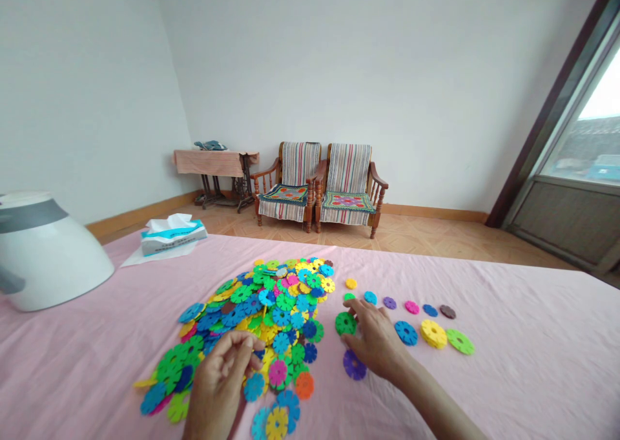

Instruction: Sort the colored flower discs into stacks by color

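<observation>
My left hand (220, 382) is at the near edge of a pile of colourful notched plastic discs (282, 316). Its thumb and fingertips are pressed together; whatever they hold, if anything, is hidden. To the right of the pile, my right hand (375, 336) reaches forward with thumb and index finger apart. Its fingertips are close to a small green disc (349, 296) and a large green disc (345, 324). Near its wrist lies a large purple disc (355, 365). Further right are a large blue disc (405, 333), a yellow stack (433, 334) and a lime disc (460, 341).
A row of small discs, including pink (411, 307) and brown (447, 311), runs behind my right hand. A white kettle (53, 252) and a tissue box (173, 238) stand on the pink cloth (527, 336) at left. Two wooden armchairs (349, 181) are beyond the table.
</observation>
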`<state>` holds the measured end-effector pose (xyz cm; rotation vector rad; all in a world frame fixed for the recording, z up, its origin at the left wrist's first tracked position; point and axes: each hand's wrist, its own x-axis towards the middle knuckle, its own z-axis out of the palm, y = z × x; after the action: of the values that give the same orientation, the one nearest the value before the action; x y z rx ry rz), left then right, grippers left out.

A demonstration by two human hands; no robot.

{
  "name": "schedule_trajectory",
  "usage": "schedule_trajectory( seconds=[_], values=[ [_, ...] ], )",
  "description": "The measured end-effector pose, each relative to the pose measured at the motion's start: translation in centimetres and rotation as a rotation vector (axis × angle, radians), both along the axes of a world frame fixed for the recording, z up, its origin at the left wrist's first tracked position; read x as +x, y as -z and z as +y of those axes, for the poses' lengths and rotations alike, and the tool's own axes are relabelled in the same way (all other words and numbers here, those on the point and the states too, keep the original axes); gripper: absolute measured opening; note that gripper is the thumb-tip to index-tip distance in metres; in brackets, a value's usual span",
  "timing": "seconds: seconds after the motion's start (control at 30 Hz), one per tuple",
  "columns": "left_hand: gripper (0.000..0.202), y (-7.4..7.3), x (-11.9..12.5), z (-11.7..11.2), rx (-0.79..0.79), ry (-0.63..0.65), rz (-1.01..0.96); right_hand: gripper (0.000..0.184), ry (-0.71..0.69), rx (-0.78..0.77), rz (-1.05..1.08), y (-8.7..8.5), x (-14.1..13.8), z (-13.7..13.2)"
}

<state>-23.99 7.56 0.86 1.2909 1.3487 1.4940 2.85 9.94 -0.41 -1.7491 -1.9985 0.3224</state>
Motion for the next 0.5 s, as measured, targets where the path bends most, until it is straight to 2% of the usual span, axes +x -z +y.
schedule_trajectory(
  seconds=[0.27,0.4,0.5],
  values=[
    [0.043,-0.4,0.0,-0.2,-0.026,-0.024,-0.029,0.045,0.003,0.035,0.002,-0.9,-0.3,-0.3],
    [0.045,-0.7,0.1,-0.2,-0.026,-0.044,-0.029,0.036,0.012,0.082,0.032,-1.8,-0.6,-0.5],
    [0.046,-0.8,0.1,-0.2,-0.024,-0.058,-0.018,0.027,-0.033,0.121,0.083,-2.3,-1.6,-1.0]
  ],
)
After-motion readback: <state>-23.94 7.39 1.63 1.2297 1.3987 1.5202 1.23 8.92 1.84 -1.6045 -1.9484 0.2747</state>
